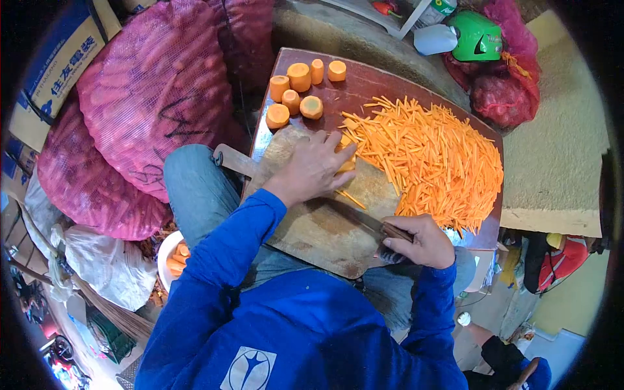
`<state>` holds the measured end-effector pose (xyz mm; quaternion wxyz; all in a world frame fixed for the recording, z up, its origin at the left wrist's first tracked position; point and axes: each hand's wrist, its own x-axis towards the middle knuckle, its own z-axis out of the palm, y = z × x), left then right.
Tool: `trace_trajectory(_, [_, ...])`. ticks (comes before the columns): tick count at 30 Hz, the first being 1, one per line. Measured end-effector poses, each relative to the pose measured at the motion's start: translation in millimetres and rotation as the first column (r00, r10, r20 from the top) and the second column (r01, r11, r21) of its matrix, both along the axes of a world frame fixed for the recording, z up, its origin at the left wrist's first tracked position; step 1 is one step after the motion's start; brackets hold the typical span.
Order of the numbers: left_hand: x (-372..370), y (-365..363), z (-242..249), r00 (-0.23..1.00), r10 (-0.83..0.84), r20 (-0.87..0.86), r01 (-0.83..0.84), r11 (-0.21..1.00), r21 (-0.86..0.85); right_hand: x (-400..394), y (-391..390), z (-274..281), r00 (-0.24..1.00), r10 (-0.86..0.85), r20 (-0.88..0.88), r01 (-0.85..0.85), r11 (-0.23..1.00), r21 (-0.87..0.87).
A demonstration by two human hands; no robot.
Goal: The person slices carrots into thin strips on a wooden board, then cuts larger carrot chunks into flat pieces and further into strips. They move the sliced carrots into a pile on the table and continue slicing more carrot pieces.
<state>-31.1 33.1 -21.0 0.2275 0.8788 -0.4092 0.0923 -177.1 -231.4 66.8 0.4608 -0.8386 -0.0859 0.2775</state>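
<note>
My left hand (309,164) is on the worn wooden chopping board (292,231), its fingertips bent over carrot slices (348,164). Part of the carrot is hidden beneath the fingers. My right hand (424,242) grips the dark handle of a knife (351,213), whose blade lies low across the board and points towards the left hand. A few loose orange strips lie between blade and fingers. Right beside the board, a large heap of carrot strips (442,162) spreads over the red-brown table (364,78). Several short carrot chunks (299,77) stand at its far left corner.
Another wooden handle (234,160) juts out at the board's left edge. Full pink mesh sacks (162,97) crowd the left side. A white bowl (166,260) with carrots sits by my leg. A green container (476,36) and red net bag (504,97) are at the far right.
</note>
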Motion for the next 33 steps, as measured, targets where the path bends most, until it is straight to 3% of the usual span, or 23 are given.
trace_trajectory(3, [2.4,2.4,-5.3,0.997,0.050,-0.062,-0.050,0.999,-0.004,-6.6,-0.7,8.7,0.990,-0.137,-0.045,0.136,0.991,-0.015])
trace_trajectory(5, [4.2,6.8,-7.3,0.997,0.036,-0.062,-0.040,0.997,-0.069,-12.4,-13.8,-1.6,0.953,-0.207,0.221,0.245,0.957,-0.158])
trace_trajectory(6, [4.8,9.6,-7.7,0.998,0.021,-0.060,-0.028,0.991,-0.129,-12.8,-15.7,-5.2,0.952,-0.209,0.224,0.247,0.956,-0.160])
trace_trajectory(8, [3.2,15.6,-7.7,0.997,0.035,-0.065,-0.044,0.990,-0.137,-12.7,-19.6,-12.7,0.846,-0.442,0.300,0.506,0.841,-0.188])
trace_trajectory(13, [-5.6,24.8,-9.7,0.999,0.040,-0.032,-0.044,0.987,-0.153,-11.2,-11.5,-5.7,0.827,-0.506,0.244,0.535,0.842,-0.065])
trace_trajectory(15, [-6.4,26.1,-10.8,0.999,0.019,-0.040,-0.024,0.989,-0.146,-4.4,1.4,-1.3,0.858,-0.341,0.383,0.424,0.892,-0.156])
trace_trajectory(16, [-6.7,26.4,-10.5,0.999,0.014,-0.039,-0.019,0.990,-0.143,-1.3,5.6,-6.9,0.857,-0.347,0.382,0.429,0.890,-0.153])
trace_trajectory(19, [-6.3,25.9,-6.8,0.999,-0.001,-0.055,-0.007,0.989,-0.145,10.1,18.8,-19.4,0.660,-0.010,0.751,0.324,0.906,-0.272])
trace_trajectory(20, [-6.9,25.7,-4.7,0.998,0.003,-0.066,-0.012,0.990,-0.144,12.9,26.0,-19.5,0.658,-0.012,0.753,0.326,0.906,-0.271])
trace_trajectory(23, [-9.3,24.1,-2.7,0.997,0.012,-0.070,-0.023,0.986,-0.163,20.1,45.1,-30.5,0.712,0.174,0.680,0.274,0.823,-0.498])
trace_trajectory(26, [-10.6,25.1,0.4,0.995,0.025,-0.097,-0.039,0.988,-0.151,17.9,53.0,-41.7,0.714,0.219,0.665,0.211,0.838,-0.503])
trace_trajectory(33, [-8.6,28.0,4.5,0.998,0.000,-0.068,-0.009,0.992,-0.126,14.4,57.1,-53.6,0.802,0.112,0.587,0.203,0.872,-0.444])
